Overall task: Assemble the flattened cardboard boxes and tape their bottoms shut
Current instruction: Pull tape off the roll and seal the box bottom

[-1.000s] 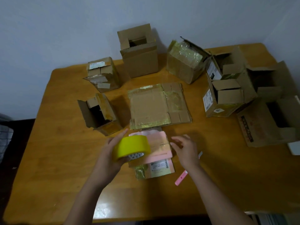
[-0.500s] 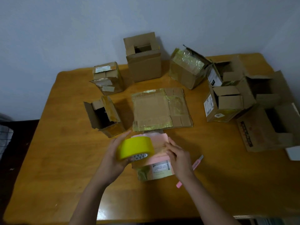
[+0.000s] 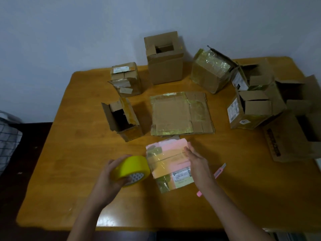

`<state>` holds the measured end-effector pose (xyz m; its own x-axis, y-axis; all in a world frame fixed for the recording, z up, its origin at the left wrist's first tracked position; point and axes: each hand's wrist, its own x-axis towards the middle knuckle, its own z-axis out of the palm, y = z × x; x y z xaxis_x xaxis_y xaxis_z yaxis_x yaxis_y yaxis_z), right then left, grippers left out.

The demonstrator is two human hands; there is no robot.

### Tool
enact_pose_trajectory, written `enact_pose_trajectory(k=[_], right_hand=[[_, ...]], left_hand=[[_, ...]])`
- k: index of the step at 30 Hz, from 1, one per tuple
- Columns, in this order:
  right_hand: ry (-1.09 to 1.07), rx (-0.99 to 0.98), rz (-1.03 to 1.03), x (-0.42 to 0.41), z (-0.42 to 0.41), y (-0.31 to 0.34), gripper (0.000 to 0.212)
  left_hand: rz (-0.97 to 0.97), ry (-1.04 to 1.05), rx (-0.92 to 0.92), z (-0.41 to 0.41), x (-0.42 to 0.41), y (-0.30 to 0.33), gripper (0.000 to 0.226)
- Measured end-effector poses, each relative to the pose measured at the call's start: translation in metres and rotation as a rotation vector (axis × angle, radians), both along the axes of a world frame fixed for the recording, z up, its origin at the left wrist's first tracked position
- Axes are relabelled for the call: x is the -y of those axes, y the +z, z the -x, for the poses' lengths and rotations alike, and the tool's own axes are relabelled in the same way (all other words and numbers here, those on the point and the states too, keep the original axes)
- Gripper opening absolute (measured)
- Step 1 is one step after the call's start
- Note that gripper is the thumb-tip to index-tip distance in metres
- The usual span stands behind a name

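Left hand [image 3: 111, 178] grips the yellow tape roll [image 3: 131, 169]; right hand [image 3: 197, 162], fingers straight, presses the pink box [image 3: 169, 160] on the surface [image 3: 69, 153].

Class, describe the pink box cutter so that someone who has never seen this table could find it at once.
Start at the wooden table and find the pink flattened box nearest the person. The pink box cutter lies just to its right, partly hidden under the right hand. It is the only slim, stick-shaped thing among boxes.
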<state>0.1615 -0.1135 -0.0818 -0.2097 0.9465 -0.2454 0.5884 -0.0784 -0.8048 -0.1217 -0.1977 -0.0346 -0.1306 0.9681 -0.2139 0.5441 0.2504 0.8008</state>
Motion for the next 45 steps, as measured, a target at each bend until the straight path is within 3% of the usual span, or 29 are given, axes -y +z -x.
enact_pose_trajectory(k=[2, 5, 7, 9, 12, 17, 20, 22, 31, 37, 45], right_hand=[[0.003, 0.004, 0.059, 0.002, 0.0, -0.002, 0.039], [0.126, 0.196, 0.029, 0.003, -0.001, -0.002, 0.04], [0.215, 0.275, 0.072, 0.006, 0.001, 0.006, 0.063], [0.271, 0.514, -0.067, 0.009, 0.003, 0.013, 0.082], [0.305, 0.624, -0.177, 0.018, 0.012, 0.022, 0.085], [0.547, 0.528, -0.185, 0.029, 0.027, 0.003, 0.071], [0.443, 0.545, -0.154, 0.029, 0.042, 0.001, 0.099], [0.359, 0.575, -0.128, 0.031, 0.055, 0.002, 0.106], [0.241, 0.661, -0.169, 0.034, 0.07, -0.005, 0.099], [0.298, 0.698, -0.163, 0.024, 0.052, -0.003, 0.096], [0.314, 0.592, -0.184, 0.014, 0.036, -0.001, 0.092]], left_hand=[[-0.004, 0.027, -0.006, -0.003, 0.006, -0.006, 0.08], [0.03, 0.061, -0.022, -0.002, 0.007, -0.009, 0.074], [0.068, 0.073, -0.029, -0.004, 0.004, -0.014, 0.073], [0.099, 0.08, -0.022, -0.007, 0.003, -0.021, 0.076], [0.121, 0.097, -0.028, -0.013, 0.002, -0.026, 0.073], [0.149, 0.077, -0.014, -0.012, 0.003, -0.022, 0.063], [0.181, 0.137, 0.067, -0.017, -0.01, -0.016, 0.031], [0.224, 0.109, 0.033, -0.02, -0.022, -0.013, 0.021], [0.386, 0.07, 0.057, -0.015, -0.026, -0.015, 0.033], [0.363, 0.1, -0.171, -0.021, -0.008, -0.023, 0.035], [0.417, -0.001, -0.148, -0.037, -0.024, -0.014, 0.007]])
